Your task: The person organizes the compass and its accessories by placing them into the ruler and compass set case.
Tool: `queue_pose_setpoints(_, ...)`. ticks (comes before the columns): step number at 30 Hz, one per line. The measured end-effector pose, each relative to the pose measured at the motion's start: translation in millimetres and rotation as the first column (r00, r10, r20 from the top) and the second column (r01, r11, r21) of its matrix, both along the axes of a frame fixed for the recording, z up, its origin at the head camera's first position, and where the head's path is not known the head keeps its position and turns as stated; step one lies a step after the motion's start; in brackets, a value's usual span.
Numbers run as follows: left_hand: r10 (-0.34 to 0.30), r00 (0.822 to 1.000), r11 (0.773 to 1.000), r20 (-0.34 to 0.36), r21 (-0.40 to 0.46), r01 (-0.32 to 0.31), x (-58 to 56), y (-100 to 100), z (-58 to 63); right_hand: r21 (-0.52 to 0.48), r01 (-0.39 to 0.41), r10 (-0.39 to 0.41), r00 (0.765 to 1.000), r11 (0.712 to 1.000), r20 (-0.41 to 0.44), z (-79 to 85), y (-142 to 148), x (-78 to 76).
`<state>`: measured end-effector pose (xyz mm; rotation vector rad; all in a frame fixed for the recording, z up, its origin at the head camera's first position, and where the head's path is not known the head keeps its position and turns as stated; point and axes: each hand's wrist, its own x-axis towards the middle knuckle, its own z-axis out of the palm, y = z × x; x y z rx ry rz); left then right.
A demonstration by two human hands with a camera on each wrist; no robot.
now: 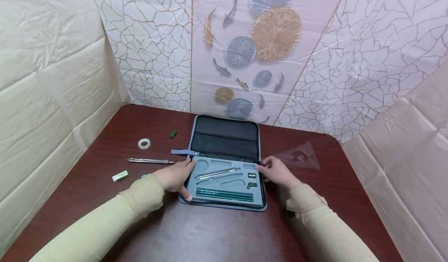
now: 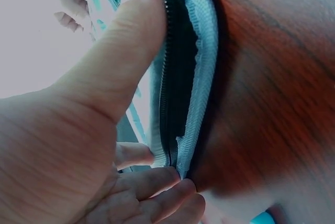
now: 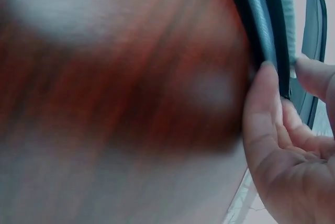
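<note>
A blue zip case (image 1: 224,207) lies unfolded on the table, its black lid (image 1: 225,137) laid back. In it sits a pale blue moulded tray (image 1: 210,184) holding a silver compass (image 1: 217,173), several green pencils (image 1: 224,194), a small sharpener (image 1: 251,175) and a small green L-shaped piece (image 1: 252,185). My left hand (image 1: 176,176) grips the case's left side, thumb (image 2: 138,20) on the tray's edge and fingers on the rim. At the right back corner, my right hand (image 1: 278,170) pinches the edge, thumb on the tray, fingers against the case's outer side (image 3: 256,20).
Left of the case lie a tape roll (image 1: 144,143), a small green block (image 1: 173,134), a second silver compass-like tool (image 1: 149,161) and a white-and-green eraser (image 1: 120,176). A blue item (image 1: 144,175) is partly hidden by my left sleeve. A transparent set square (image 1: 301,157) lies right.
</note>
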<state>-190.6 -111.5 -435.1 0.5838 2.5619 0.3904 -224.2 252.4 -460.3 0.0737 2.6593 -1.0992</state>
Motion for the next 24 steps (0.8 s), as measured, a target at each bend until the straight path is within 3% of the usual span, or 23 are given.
queue_pose_setpoints(12, 0.015, 1.0, 0.998, -0.006, 0.06, -0.015, -1.1, -3.2, -9.7, 0.021, 0.058, -0.06, 0.99, 0.998, 0.127, 3.3, 3.8, -9.9)
queue_pose_setpoints(17, 0.012, 1.0, 0.996, 0.001, 0.089, -0.012, -1.7, -2.7, -7.6, 0.028, 0.076, -0.08, 0.984, 0.997, 0.162, 3.2, 5.7, -11.6)
queue_pose_setpoints(21, 0.048, 0.999, 0.99, 0.014, 0.135, -0.05, -12.8, -10.9, 2.2, 0.015, 0.058, -0.06, 0.983, 0.998, 0.171, 4.5, 3.2, -12.5)
queue_pose_setpoints(24, 0.121, 0.992, 0.974, -0.021, 0.193, -0.115, -32.5, -20.7, 13.3, 0.013, 0.053, -0.054, 0.984, 0.999, 0.172, 5.6, 1.3, -12.9)
